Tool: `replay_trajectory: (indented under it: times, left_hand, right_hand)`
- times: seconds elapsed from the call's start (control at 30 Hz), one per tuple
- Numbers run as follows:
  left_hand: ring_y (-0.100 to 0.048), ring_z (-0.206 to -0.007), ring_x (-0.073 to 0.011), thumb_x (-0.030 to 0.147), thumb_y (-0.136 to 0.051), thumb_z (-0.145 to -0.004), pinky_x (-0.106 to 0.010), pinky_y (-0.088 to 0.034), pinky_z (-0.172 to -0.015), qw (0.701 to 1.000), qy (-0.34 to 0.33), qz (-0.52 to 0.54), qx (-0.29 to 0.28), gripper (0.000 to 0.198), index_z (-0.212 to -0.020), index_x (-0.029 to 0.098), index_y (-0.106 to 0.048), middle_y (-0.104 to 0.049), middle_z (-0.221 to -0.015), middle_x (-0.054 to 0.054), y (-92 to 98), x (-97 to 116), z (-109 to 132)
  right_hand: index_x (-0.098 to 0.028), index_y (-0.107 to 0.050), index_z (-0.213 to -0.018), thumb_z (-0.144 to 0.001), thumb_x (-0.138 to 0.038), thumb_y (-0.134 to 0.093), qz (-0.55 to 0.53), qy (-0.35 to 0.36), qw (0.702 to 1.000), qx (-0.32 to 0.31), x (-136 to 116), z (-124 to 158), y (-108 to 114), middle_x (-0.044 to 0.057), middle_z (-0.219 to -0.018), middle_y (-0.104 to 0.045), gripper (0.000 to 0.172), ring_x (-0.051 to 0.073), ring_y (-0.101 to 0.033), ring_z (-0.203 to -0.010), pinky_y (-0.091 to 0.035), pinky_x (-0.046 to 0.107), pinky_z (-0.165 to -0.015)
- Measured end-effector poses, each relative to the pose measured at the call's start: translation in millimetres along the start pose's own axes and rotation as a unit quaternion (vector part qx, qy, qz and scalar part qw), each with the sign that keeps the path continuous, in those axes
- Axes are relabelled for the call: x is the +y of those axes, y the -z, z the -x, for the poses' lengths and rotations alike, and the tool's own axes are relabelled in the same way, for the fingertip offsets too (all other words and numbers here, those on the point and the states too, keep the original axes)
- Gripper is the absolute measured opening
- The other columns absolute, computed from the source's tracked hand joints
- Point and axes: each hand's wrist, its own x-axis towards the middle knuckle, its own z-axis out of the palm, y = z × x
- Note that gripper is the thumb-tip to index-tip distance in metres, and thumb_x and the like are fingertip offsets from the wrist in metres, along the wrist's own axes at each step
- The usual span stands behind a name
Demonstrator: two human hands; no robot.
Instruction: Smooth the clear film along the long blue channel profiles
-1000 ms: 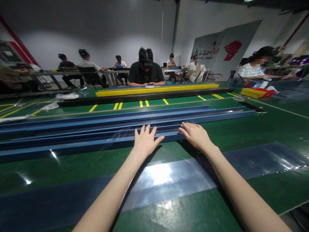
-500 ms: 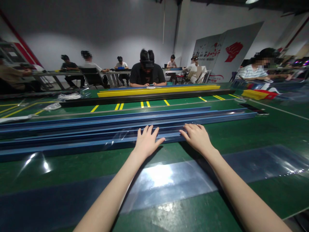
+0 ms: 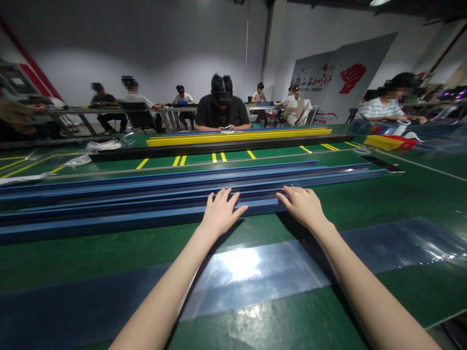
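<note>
My left hand (image 3: 221, 211) lies palm down on the nearest long blue channel strip (image 3: 109, 221), its fingers spread and the thumb pointing right. Near that strip's right end rests my right hand (image 3: 303, 206), fingers stretched forward and the thumb a little apart from them. Neither hand is wrapped around anything I can see. Behind the hands more long blue strips (image 3: 339, 179) lie side by side. A wide clear plastic sheet (image 3: 270, 272) stretches flat across the table under both forearms, glaring in the light.
Farther back on the green table (image 3: 365, 204) lie a black strip (image 3: 226, 147) and a yellow strip (image 3: 237, 138). A phone (image 3: 383, 164) is at the right, near a yellow tray (image 3: 386, 142). Across the table sits a person (image 3: 222, 112); others sit behind.
My right hand has shifted slightly right, its fingers closer together. My left hand has barely moved. Shiny film glints over and before the blue strips at left no longer show.
</note>
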Motion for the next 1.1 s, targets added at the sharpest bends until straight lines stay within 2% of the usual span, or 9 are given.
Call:
replay_trajectory:
  times: [0.27, 0.53, 0.7, 0.9, 1.1]
  left_hand:
    - [-0.034, -0.123, -0.0241, 0.051, -0.027, -0.087, -0.046, -0.026, -0.1, 1.0, 0.003, 0.001, 0.008, 0.051, -0.124, 0.021, -0.045, -0.043, -0.131, -0.01, 0.1, 0, -1]
    - [-0.039, -0.119, -0.0199, 0.037, -0.026, -0.091, -0.037, -0.032, -0.096, 0.999, -0.025, 0.01, 0.037, 0.04, -0.117, 0.018, -0.05, -0.048, -0.128, -0.007, 0.9, 5, -2]
    - [-0.038, -0.12, -0.019, 0.037, -0.026, -0.091, -0.036, -0.031, -0.097, 0.998, -0.057, 0.021, 0.028, 0.04, -0.12, 0.022, -0.049, -0.048, -0.129, -0.004, -0.6, 6, -2]
    - [-0.041, -0.117, -0.0193, 0.042, -0.027, -0.09, -0.036, -0.033, -0.093, 0.999, -0.045, 0.016, 0.006, 0.04, -0.116, 0.024, -0.052, -0.051, -0.126, -0.002, 6.5, 3, -2]
    - [-0.05, -0.102, -0.0208, 0.042, -0.026, -0.091, -0.034, -0.035, -0.083, 1.0, -0.001, -0.026, 0.014, 0.041, -0.098, 0.021, -0.06, -0.062, -0.106, -0.004, 18.2, -3, -3]
  right_hand:
    - [-0.014, -0.062, -0.09, -0.089, -0.042, -0.029, 0.019, 0.028, 0.999, 0.023, -13, 3, 0, 0.012, -0.095, -0.065, 0.042, 0.022, -0.057, -0.088, -0.034, 0.033, -0.075]
    - [-0.011, -0.057, -0.107, -0.089, -0.043, -0.025, -0.016, 0.125, 0.991, 0.036, -44, 10, 0, 0.014, -0.114, -0.058, 0.049, 0.024, -0.05, -0.102, -0.033, 0.035, -0.083]
    - [-0.013, -0.054, -0.113, -0.089, -0.044, -0.026, -0.047, 0.162, 0.985, 0.04, -48, 10, 0, 0.013, -0.119, -0.055, 0.048, 0.023, -0.049, -0.107, -0.032, 0.034, -0.085]
    - [-0.016, -0.059, -0.101, -0.091, -0.041, -0.022, -0.042, 0.076, 0.996, 0.034, -31, 5, 6, 0.009, -0.101, -0.065, 0.045, 0.02, -0.055, -0.095, -0.031, 0.032, -0.081]
    - [-0.018, -0.06, -0.09, -0.091, -0.041, -0.022, 0.0, -0.001, 1.0, 0.032, -12, 2, 8, 0.008, -0.09, -0.066, 0.044, 0.02, -0.057, -0.087, -0.03, 0.032, -0.074]
